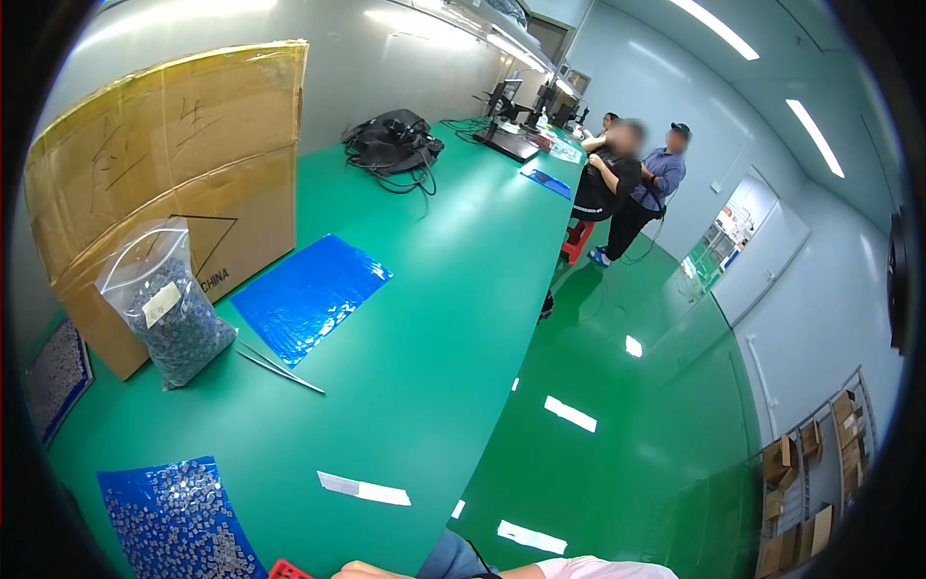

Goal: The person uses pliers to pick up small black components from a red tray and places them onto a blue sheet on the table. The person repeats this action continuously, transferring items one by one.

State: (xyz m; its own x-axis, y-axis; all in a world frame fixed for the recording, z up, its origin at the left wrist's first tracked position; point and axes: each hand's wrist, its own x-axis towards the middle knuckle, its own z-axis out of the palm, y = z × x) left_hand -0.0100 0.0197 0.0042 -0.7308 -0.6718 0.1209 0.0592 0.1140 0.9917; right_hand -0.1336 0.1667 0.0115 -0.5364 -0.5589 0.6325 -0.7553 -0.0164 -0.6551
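Note:
At the lower edge only a sliver of a hand shows, apparently my right hand [367,572], in line with a bare forearm and pale pink sleeve [608,569]. Its fingers are cut off by the edge, so any hold is hidden. Just left of it a corner of a red perforated piece [287,570] pokes into view. Beyond that lies a blue sheet [145,480] strewn with many small square metallic parts. My left hand is out of view. Metal tweezers [280,369] rest farther up the green table [415,318], beside a zip bag [183,328] full of small grey parts.
A large cardboard box [164,164] stands behind the bag. Shiny blue film [313,294], a black bag with cables [394,150] and a white tape strip [364,488] lie on the table. Several people are at the far end; shelves with cartons [805,473] stand right.

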